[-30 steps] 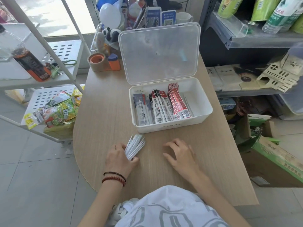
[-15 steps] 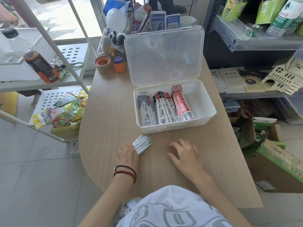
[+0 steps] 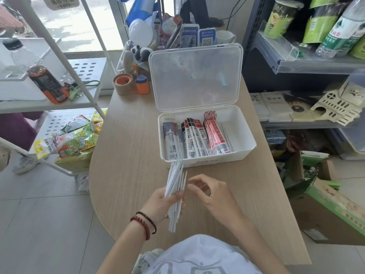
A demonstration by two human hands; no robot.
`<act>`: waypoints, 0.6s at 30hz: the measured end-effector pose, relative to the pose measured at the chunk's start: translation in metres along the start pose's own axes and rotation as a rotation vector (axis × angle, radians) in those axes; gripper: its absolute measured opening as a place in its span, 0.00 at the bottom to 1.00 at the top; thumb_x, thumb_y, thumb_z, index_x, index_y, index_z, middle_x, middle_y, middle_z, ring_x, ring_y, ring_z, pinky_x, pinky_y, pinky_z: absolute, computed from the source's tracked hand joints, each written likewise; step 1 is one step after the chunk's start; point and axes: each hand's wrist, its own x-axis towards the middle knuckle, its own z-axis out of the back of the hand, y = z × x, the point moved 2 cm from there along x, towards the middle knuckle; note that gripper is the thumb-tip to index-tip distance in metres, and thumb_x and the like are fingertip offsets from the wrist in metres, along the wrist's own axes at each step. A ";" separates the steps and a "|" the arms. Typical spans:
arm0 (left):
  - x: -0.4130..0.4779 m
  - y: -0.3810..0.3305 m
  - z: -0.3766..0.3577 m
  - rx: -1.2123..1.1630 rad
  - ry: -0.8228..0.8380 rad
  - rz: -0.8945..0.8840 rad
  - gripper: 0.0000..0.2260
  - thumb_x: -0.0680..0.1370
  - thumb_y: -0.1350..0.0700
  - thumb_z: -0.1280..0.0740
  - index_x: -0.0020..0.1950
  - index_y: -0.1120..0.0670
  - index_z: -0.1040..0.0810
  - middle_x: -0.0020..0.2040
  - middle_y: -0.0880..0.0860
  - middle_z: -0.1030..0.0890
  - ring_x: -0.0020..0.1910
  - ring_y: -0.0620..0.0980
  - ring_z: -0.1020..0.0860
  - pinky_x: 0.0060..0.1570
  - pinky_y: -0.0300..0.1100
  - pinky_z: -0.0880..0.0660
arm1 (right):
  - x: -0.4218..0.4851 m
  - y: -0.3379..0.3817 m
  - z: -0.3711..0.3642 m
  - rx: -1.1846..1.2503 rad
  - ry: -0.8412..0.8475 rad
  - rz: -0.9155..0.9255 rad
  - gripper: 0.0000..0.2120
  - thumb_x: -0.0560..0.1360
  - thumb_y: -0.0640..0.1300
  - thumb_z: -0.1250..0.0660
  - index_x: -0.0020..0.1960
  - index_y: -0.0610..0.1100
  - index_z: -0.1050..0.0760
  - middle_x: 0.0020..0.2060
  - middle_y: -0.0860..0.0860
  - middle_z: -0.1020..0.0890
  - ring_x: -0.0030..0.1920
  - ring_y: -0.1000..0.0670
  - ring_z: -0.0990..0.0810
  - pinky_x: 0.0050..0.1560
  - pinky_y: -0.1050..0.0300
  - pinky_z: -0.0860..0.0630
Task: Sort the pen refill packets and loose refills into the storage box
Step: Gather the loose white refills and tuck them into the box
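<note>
Loose refills [image 3: 176, 187], thin and white, sat bunched in the clenched left hand [image 3: 165, 204]; the right hand [image 3: 212, 196] hovered beside them, fingers spread. Packet [image 3: 216, 135] print was unreadable.

I'm seeing the storage box [image 3: 205, 161] sitting on the surface [image 3: 128, 155] at twelve o'clock from my hands, refill packets [image 3: 197, 139] lying inside it. The tape roll [image 3: 123, 84] is standing at ten o'clock behind the box, with loose refills [image 3: 176, 186] lying before it.
</note>
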 end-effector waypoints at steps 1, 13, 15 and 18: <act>0.000 -0.002 -0.003 -0.040 -0.001 -0.020 0.06 0.78 0.59 0.35 0.47 0.60 0.22 0.35 0.54 0.21 0.33 0.48 0.20 0.32 0.44 0.23 | -0.002 0.001 0.000 0.058 0.002 -0.013 0.08 0.76 0.57 0.33 0.51 0.56 0.20 0.42 0.64 0.17 0.45 0.62 0.19 0.43 0.72 0.28; 0.045 -0.061 -0.034 -0.089 -0.152 -0.278 0.05 0.75 0.53 0.31 0.44 0.52 0.16 0.42 0.52 0.14 0.44 0.50 0.16 0.44 0.44 0.19 | 0.018 0.016 0.035 0.322 -0.169 -0.127 0.13 0.68 0.50 0.22 0.50 0.53 0.21 0.42 0.58 0.15 0.43 0.60 0.17 0.45 0.67 0.21; 0.054 -0.072 -0.039 -0.011 -0.141 -0.290 0.05 0.75 0.51 0.32 0.44 0.49 0.17 0.41 0.48 0.14 0.42 0.45 0.16 0.41 0.39 0.19 | 0.028 0.015 0.045 0.283 -0.199 -0.153 0.13 0.68 0.50 0.22 0.49 0.55 0.22 0.40 0.58 0.15 0.40 0.61 0.17 0.41 0.70 0.23; 0.068 -0.087 -0.048 0.004 -0.103 -0.321 0.05 0.76 0.52 0.32 0.46 0.49 0.17 0.43 0.47 0.15 0.43 0.44 0.17 0.40 0.40 0.19 | 0.041 0.013 0.058 0.226 -0.248 -0.183 0.13 0.68 0.51 0.22 0.48 0.58 0.23 0.39 0.57 0.16 0.36 0.61 0.17 0.35 0.71 0.27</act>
